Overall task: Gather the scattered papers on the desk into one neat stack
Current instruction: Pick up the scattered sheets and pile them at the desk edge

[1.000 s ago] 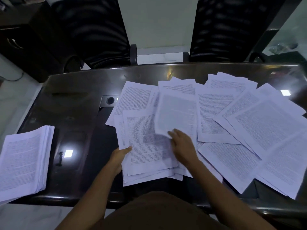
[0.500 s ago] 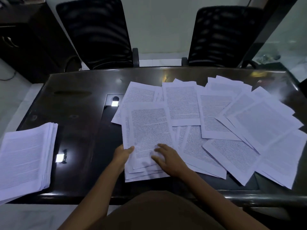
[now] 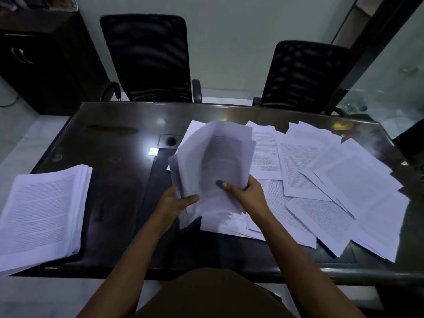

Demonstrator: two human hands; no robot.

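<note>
While I watch remotely, both hands hold a bundle of white printed paper sheets (image 3: 215, 161) above the dark glossy desk (image 3: 110, 143). L hand (image 3: 175, 201) grips its lower-left edge, thumb on top; R hand (image 3: 249, 195) grips lower-right, thumb across the front. Bundle's long axis runs away from the person, top end curling. To the R lie loose white printed pages (image 3: 348, 180), fanned; far L sits a thick white paper stack (image 3: 43, 212).

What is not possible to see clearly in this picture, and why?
Head view: text on the lifted bundle, motion-blurred.
Head view: the side stack, cut off by the left edge.
Head view: scattered sheets, partly hidden by the bundle, the left hand and right hand.
</note>
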